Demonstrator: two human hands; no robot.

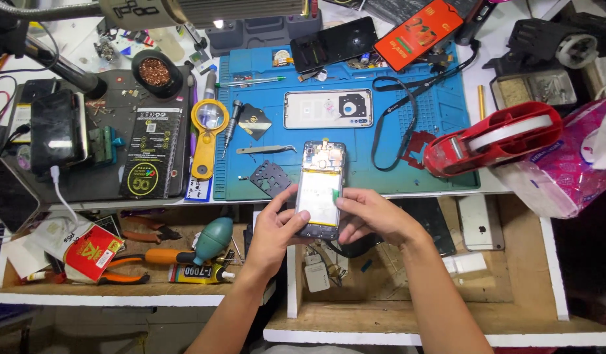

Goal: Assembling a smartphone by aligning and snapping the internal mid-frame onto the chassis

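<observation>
Opened phone [321,188] between both hands' fingers [302,208]

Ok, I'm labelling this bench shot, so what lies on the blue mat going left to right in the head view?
Yellow magnifying glass → small screwdriver → tweezers → opened phone held by the left hand and right hand → black lanyard → red tape dispenser.

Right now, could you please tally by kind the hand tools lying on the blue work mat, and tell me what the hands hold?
Yellow-framed magnifying glass: 1
Slim metal screwdriver: 1
Steel tweezers: 1
Total: 3
Left hand and right hand hold the opened phone with its back removed.
</observation>
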